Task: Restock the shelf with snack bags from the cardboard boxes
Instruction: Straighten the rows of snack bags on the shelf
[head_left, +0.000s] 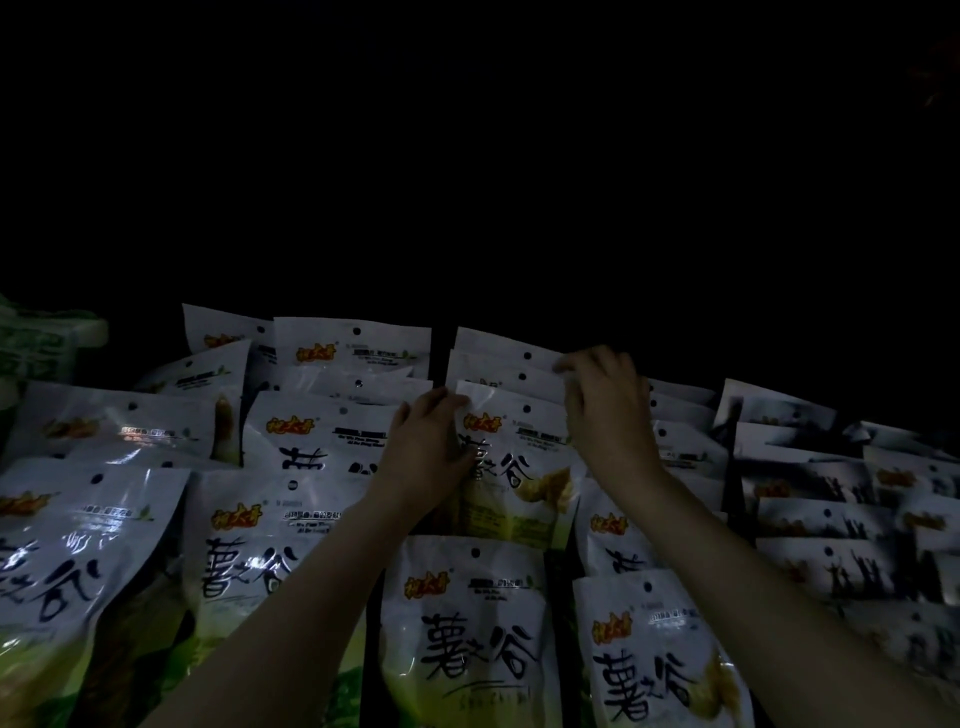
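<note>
Very dark shot; upper half black, only the lower half readable. Rows of white glossy plastic snack bags w/ black brush-style lettering, a small orange-red logo and a round hang hole near the top stand overlapped, front to back, across the frame.

Left hand (426, 447) sits at centre, on the left edge of one white snack bag w/ yellow-green artwork (511, 467) in the middle column. Fingers curl round that edge near the top-left corner, thumb side toward the bag face, so it grips the bag.

Right hand (605, 405) is up at the bag's right, fingers bent and pointing left. Fingertips (566, 364) pinch or touch the top strip of the rear white bags (504, 358) stacked just behind the held one; prob. pulling them back, but too dim to tell a true pinch from a touch. Both forearms are bare.

In front of the held bag stands another same-design front bag (467, 639), upright, lower centre. More bags fill the left columns (93, 545) and the right columns (810, 519); the right ones lie in deep shadow, print unreadable. A pale green package (36, 343) shows at far left, blurred.
</note>
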